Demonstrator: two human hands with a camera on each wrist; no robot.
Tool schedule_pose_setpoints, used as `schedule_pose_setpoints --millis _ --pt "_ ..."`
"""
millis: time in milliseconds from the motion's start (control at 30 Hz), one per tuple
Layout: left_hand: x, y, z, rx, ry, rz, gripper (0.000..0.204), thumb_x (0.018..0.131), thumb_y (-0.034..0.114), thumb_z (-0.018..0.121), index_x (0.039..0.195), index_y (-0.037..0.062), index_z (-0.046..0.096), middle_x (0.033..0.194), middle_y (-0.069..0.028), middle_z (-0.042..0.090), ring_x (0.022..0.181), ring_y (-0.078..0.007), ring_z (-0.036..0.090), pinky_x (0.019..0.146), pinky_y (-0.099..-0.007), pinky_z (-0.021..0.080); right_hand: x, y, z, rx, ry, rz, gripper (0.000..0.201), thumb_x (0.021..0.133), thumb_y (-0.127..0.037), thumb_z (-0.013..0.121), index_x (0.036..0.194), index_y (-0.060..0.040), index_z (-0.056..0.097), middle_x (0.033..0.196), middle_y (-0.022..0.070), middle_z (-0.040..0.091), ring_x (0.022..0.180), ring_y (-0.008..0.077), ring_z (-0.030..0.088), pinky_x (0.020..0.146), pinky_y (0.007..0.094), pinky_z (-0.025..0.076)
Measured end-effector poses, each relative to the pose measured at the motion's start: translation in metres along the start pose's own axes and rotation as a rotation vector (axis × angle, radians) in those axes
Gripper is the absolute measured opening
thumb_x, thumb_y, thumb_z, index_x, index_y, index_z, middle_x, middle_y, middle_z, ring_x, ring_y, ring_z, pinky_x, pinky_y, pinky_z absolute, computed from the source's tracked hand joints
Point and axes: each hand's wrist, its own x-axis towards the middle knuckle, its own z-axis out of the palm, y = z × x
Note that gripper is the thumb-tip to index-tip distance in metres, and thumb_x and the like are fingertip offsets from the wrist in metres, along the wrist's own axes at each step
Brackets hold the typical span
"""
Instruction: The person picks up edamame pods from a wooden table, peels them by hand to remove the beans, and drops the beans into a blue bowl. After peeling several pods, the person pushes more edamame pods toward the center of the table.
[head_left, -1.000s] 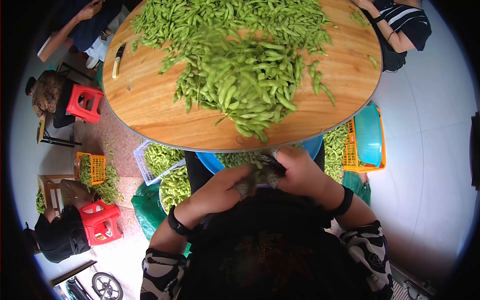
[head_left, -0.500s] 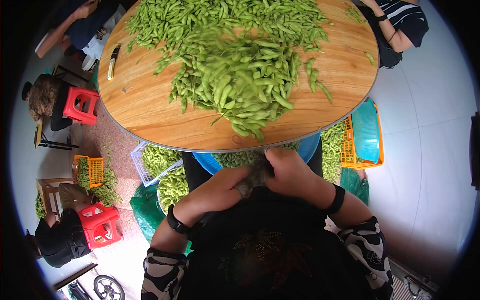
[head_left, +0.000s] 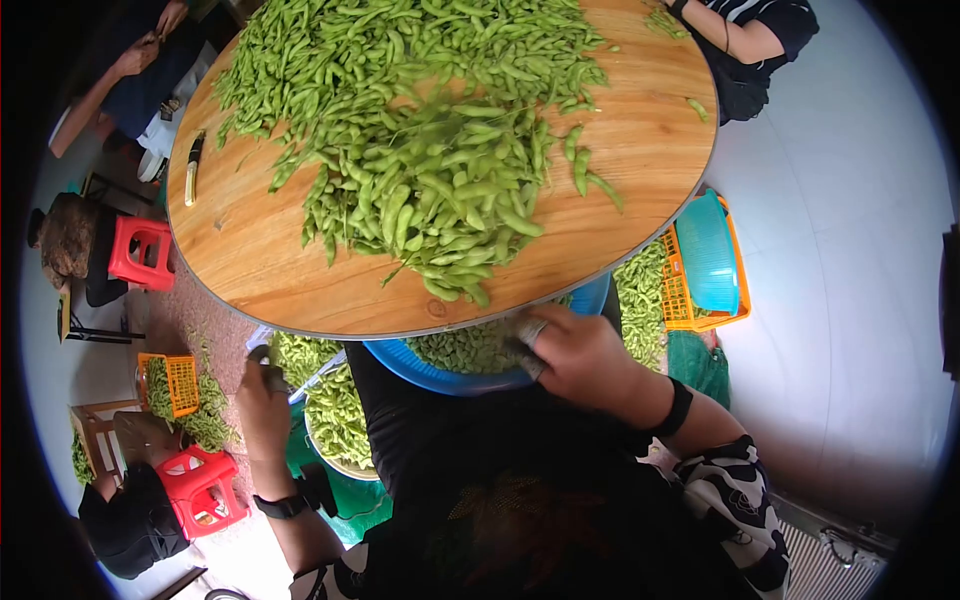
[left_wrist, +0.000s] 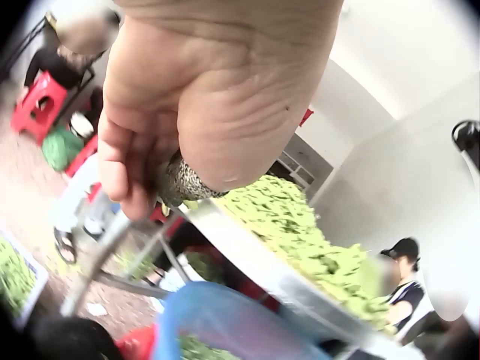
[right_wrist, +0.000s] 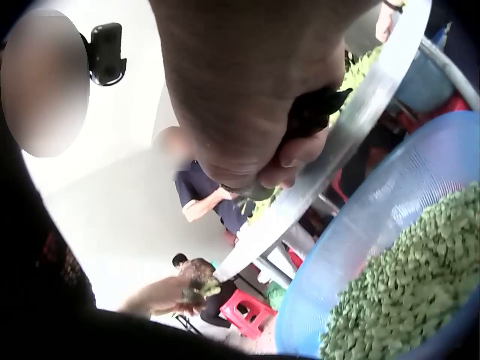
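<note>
Only at the wrist: left hand [left_wrist: 187,112] fingers [left_wrist: 124,172] curled round a mesh-covered object [left_wrist: 184,184].

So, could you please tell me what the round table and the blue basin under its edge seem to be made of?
Round table: looks like varnished wood with visible grain, edged by a shiny metal-looking band. Blue basin: probably plastic, given its smooth, uniformly coloured, slightly translucent wall.

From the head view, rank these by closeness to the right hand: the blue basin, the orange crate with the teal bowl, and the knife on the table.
Measured from the right hand:
1. Blue basin, directly under the hand at the table's near edge.
2. Orange crate, on the floor to the right.
3. Knife, far across on the table's left side.
</note>
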Motion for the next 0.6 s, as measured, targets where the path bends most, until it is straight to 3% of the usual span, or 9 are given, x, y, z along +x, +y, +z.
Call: schedule_pose_setpoints --millis 100,200,267,333,400,433,467,533,600 --pt "0.008 -0.013 0.005 0.408 0.197 -0.064 0.053 0.084 0.011 0.066 0.133 0.0039 0.046 0.136 -0.0252 0.044 0.124 -0.0433 0.044 0.101 -0.0505 0.039 0.016 0.019 -0.03 -0.205 0.343 0.069 0.022 0.077 -0.007 0.068 0.098 -0.0031 0.065 0.092 0.0158 0.065 0.076 0.034 0.065 0.064 0.0401 0.054" --pt "0.015 0.006 -0.006 0.306 0.374 0.144 0.052 0.084 0.014 0.067 0.132 0.0034 0.048 0.138 -0.0239 0.043 0.125 -0.0436 0.043 0.102 -0.0499 0.039 0.03 0.064 -0.056 -0.45 0.562 0.23 0.021 0.076 -0.008 0.068 0.094 -0.0001 0.062 0.086 0.0196 0.064 0.072 0.0377 0.064 0.063 0.0442 0.053" --pt "0.013 0.038 -0.01 0.243 0.413 0.233 0.046 0.086 0.013 0.067 0.127 0.0029 0.052 0.132 -0.0225 0.05 0.119 -0.0417 0.05 0.099 -0.0459 0.043 0.026 0.096 -0.056 -0.528 0.506 0.334 0.021 0.075 -0.009 0.069 0.092 0.0008 0.062 0.083 0.0206 0.064 0.07 0.0391 0.063 0.062 0.0459 0.052" --pt "0.004 0.083 -0.008 -0.149 0.4 0.298 0.035 0.086 0.009 0.067 0.119 0.002 0.059 0.12 -0.0201 0.06 0.111 -0.0371 0.057 0.093 -0.0398 0.048 0.027 0.099 -0.058 -0.601 0.454 0.433 0.021 0.075 -0.009 0.069 0.091 0.0016 0.061 0.079 0.0217 0.063 0.069 0.0404 0.063 0.062 0.0475 0.052" --pt "-0.009 0.128 -0.005 -0.229 0.352 0.481 0.027 0.086 0.003 0.066 0.113 0.0015 0.063 0.109 -0.0178 0.065 0.1 -0.0321 0.064 0.084 -0.0348 0.052 0.022 0.087 -0.057 -0.369 0.524 0.413 0.023 0.074 -0.011 0.071 0.09 0.0017 0.06 0.074 0.0242 0.062 0.068 0.0442 0.061 0.062 0.0479 0.051" --pt "-0.013 0.144 0.002 -0.366 0.231 0.566 0.026 0.086 0.001 0.065 0.112 0.0013 0.063 0.109 -0.017 0.066 0.099 -0.0305 0.064 0.083 -0.0349 0.053 0.019 0.08 -0.054 -0.213 0.577 0.339 0.018 0.082 -0.013 0.07 0.091 -0.0003 0.061 0.069 0.0162 0.063 0.058 0.033 0.062 0.052 0.0394 0.048" --pt "-0.016 0.16 0.008 -0.5 0.109 0.646 0.026 0.085 -0.001 0.064 0.111 0.001 0.064 0.109 -0.0162 0.066 0.098 -0.029 0.065 0.081 -0.035 0.053 0.016 0.067 -0.052 -0.212 0.57 0.324 0.018 0.082 -0.013 0.07 0.091 -0.0003 0.061 0.069 0.0162 0.063 0.058 0.033 0.062 0.052 0.0394 0.048" --pt "-0.016 0.191 0.021 -0.624 -0.129 0.746 0.026 0.087 -0.002 0.061 0.112 0.0009 0.063 0.108 -0.0143 0.067 0.095 -0.0273 0.066 0.08 -0.0345 0.053 0.02 0.022 -0.053 0.88 0.312 0.624 0.012 0.089 -0.014 0.067 0.093 -0.0033 0.062 0.07 0.0046 0.063 0.05 0.014 0.053 0.046 0.027 0.04" --pt "-0.016 0.209 0.04 -0.725 -0.304 0.67 0.027 0.089 -0.002 0.059 0.116 0.0013 0.062 0.108 -0.0127 0.067 0.096 -0.0248 0.066 0.081 -0.034 0.053 0.017 0.003 -0.042 1.129 0.14 0.567 0.01 0.092 -0.014 0.064 0.097 -0.0057 0.062 0.072 -0.0031 0.059 0.052 0.0034 0.043 0.046 0.0199 0.032"
